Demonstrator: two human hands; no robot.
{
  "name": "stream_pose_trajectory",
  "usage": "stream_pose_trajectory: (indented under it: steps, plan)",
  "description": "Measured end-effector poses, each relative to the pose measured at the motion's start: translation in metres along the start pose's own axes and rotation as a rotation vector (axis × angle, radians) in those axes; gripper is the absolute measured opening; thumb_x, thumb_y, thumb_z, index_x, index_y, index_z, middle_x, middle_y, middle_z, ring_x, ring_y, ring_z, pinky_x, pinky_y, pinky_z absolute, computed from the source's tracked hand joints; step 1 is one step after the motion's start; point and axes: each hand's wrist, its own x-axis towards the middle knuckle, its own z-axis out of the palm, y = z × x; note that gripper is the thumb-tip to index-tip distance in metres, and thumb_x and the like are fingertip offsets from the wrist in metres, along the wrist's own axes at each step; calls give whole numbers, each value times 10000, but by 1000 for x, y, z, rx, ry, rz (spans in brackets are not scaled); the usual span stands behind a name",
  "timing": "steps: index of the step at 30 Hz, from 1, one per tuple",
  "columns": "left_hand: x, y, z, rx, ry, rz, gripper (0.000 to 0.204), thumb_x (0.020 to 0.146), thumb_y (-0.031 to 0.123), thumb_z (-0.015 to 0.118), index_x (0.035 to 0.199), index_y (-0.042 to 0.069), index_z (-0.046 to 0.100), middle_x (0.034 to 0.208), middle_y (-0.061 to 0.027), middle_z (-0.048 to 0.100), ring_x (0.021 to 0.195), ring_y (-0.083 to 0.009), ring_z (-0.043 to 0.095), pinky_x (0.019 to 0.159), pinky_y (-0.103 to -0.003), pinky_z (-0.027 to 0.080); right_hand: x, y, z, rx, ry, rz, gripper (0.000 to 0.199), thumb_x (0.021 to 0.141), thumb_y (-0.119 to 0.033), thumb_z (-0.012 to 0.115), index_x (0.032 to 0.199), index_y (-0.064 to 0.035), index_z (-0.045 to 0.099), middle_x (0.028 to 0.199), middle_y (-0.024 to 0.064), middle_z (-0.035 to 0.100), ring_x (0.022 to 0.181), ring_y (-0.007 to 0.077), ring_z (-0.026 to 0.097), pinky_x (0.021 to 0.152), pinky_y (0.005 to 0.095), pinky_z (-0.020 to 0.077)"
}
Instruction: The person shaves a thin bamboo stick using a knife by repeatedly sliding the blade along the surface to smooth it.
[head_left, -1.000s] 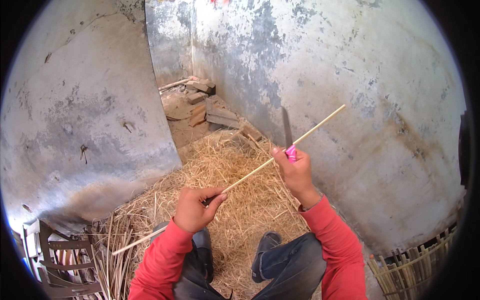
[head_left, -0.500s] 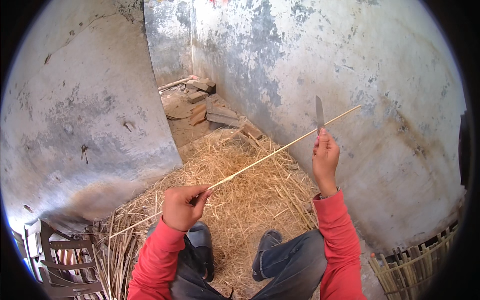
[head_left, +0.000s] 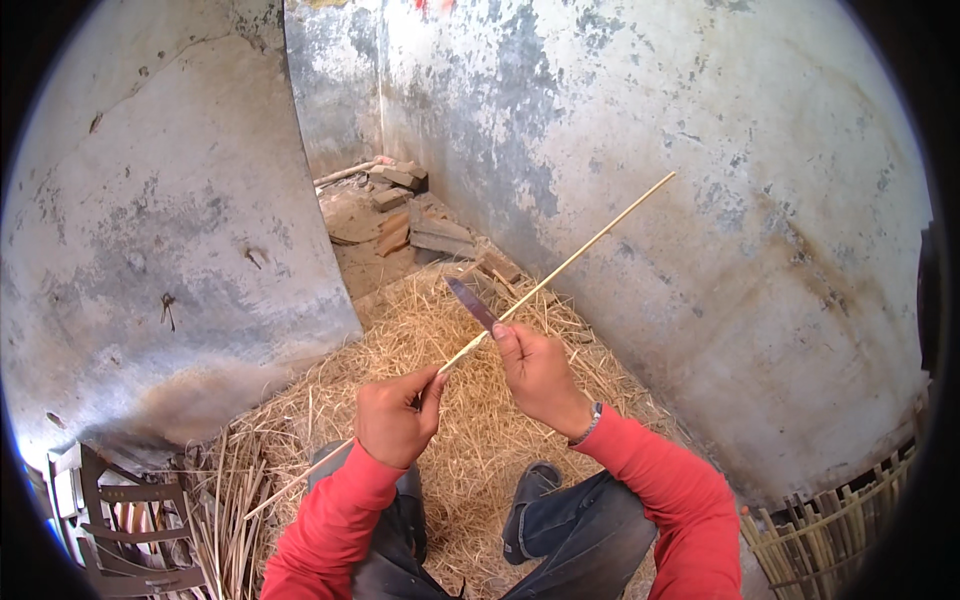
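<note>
A long, thin, pale bamboo strip [head_left: 590, 245] slants from lower left to upper right in front of me. My left hand [head_left: 397, 415] pinches it between thumb and fingers, with its tail running back past my left knee. My right hand [head_left: 538, 375] is closed round a knife, its handle hidden in the fist. The knife's dark blade [head_left: 470, 302] points up and left and crosses the strip a short way beyond my left hand. A pale, roughened patch shows on the strip between the two hands.
Shavings [head_left: 480, 430] cover the floor around my feet. Split strips [head_left: 225, 500] lie at the left beside a dark slatted chair [head_left: 135, 515]. Bricks [head_left: 435, 235] are piled in the far corner. A slatted basket [head_left: 830, 540] stands at the lower right. Peeling walls [head_left: 720, 300] close in both sides.
My right hand has come down and left with the knife, from far along the strip to near my left hand. The left hand has shifted slightly right, and the strip tilts more steeply.
</note>
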Motion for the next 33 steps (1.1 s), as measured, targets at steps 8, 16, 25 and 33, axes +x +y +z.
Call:
stream_pose_trajectory:
  steps: [8, 16, 25, 33]
  plan:
    - [-1, -3, -4, -42, -34, -33, 90, 913, 62, 778, 958, -15, 789, 604, -116, 655, 488, -107, 585, 498, -269, 432, -2, 7, 6, 184, -166, 99, 463, 1115, -342, 513, 816, 1, 599, 596, 137, 526, 495, 242, 527, 495, 403, 388]
    - [1, -11, -17, -169, -106, -160, 127, 962, 81, 739, 948, -38, 779, 677, -70, 730, 582, -68, 628, 552, -252, 483, 14, -5, -26, 896, -336, 735, 463, 1110, -411, 525, 735, -139, 535, 602, -81, 420, 508, 26, 391, 454, 216, 298]
    - [4, -25, -29, -263, -301, -147, 169, 985, 150, 732, 977, -11, 782, 598, -40, 646, 527, -78, 574, 517, -269, 444, 33, 46, -87, 532, 450, 394, 467, 1114, -396, 525, 729, -133, 530, 595, -81, 424, 510, 20, 380, 443, 226, 272]
    - [3, -22, -33, -353, -423, -188, 188, 1009, 168, 703, 996, -6, 774, 614, -26, 559, 558, -73, 455, 519, -297, 386, 24, 53, -81, -149, 471, 68, 471, 1116, -374, 525, 826, -14, 619, 569, 22, 420, 524, 106, 405, 478, 349, 319]
